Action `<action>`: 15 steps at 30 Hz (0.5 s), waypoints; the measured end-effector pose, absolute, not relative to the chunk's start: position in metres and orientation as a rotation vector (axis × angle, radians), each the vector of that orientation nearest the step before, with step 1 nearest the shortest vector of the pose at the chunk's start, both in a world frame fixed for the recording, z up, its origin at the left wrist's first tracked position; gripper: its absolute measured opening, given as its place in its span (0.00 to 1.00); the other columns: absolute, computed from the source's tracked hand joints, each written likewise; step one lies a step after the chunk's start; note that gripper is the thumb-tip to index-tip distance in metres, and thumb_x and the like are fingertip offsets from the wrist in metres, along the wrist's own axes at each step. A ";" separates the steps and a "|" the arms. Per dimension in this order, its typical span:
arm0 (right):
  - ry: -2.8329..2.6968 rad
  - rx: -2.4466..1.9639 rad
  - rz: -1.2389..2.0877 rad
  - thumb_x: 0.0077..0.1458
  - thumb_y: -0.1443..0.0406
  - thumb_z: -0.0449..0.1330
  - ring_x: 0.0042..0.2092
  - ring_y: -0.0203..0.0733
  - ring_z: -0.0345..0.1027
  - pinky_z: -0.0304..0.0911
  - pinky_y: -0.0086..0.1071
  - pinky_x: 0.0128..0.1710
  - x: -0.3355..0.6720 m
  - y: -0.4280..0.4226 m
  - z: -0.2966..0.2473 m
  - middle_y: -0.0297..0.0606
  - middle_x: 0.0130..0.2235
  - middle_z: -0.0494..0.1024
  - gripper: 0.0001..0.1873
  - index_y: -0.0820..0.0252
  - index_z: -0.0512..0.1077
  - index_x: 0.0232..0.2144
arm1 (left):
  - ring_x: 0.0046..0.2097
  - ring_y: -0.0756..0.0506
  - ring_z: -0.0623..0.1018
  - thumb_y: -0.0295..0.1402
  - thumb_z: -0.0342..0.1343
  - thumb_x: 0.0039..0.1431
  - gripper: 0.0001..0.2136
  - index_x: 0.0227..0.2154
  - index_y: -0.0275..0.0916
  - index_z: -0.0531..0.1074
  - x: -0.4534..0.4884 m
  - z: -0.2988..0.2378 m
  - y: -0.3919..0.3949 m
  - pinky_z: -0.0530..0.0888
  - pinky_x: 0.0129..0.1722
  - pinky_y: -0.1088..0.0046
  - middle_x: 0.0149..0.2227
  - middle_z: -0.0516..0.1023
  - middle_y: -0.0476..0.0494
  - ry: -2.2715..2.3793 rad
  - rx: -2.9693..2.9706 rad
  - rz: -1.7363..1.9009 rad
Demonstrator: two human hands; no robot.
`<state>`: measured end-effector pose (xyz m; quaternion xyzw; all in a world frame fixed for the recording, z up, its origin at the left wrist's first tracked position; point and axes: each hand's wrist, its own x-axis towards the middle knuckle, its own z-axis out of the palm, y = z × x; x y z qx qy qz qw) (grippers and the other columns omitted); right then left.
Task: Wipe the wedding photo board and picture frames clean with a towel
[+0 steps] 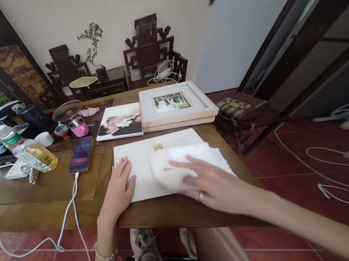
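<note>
A flat white panel, perhaps a photo album or board, lies on the wooden table in front of me, with a small gold mark near its upper middle. My left hand rests flat on its left edge, fingers stretched out and holding nothing. Over the panel's right half, my right hand presses a crumpled white paper towel under its fingers. The towel is blurred by motion, and its torn edge spreads to the right. Part of the panel is hidden beneath it.
Behind the panel lie a photo print and a pale wooden picture frame. To the left are a phone on a white cable, a bottle of yellow liquid and a pink cup. The table's edge runs near my legs.
</note>
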<state>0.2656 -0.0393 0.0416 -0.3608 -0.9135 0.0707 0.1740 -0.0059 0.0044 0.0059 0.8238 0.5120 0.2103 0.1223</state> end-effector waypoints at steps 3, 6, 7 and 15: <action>-2.561 -1.173 0.044 0.64 0.63 0.47 0.61 0.54 0.59 0.54 0.55 0.59 0.285 0.005 0.038 0.52 0.50 0.75 0.15 0.60 0.72 0.39 | 0.68 0.40 0.54 0.34 0.42 0.66 0.22 0.60 0.33 0.60 -0.006 0.006 0.004 0.52 0.66 0.52 0.65 0.59 0.33 1.491 2.405 0.606; -2.505 -1.334 -0.015 0.63 0.59 0.49 0.58 0.60 0.62 0.56 0.60 0.55 0.302 0.039 0.034 0.54 0.50 0.75 0.14 0.60 0.71 0.38 | 0.68 0.40 0.54 0.34 0.42 0.66 0.22 0.60 0.33 0.59 -0.006 0.006 0.004 0.52 0.66 0.52 0.65 0.58 0.32 1.487 2.409 0.609; -2.481 -1.369 -0.014 0.62 0.60 0.50 0.58 0.62 0.62 0.55 0.61 0.54 0.306 0.044 0.032 0.54 0.50 0.75 0.13 0.61 0.71 0.37 | 0.68 0.39 0.54 0.34 0.42 0.66 0.22 0.60 0.33 0.59 -0.006 0.006 0.004 0.52 0.66 0.51 0.65 0.58 0.32 1.486 2.409 0.610; -2.568 -1.059 0.145 0.47 0.73 0.53 0.65 0.56 0.49 0.42 0.63 0.62 0.295 -0.038 0.029 0.46 0.60 0.67 0.09 0.58 0.72 0.25 | 0.68 0.40 0.54 0.34 0.42 0.66 0.21 0.61 0.35 0.59 -0.006 0.007 0.004 0.52 0.65 0.51 0.65 0.58 0.33 1.484 2.396 0.623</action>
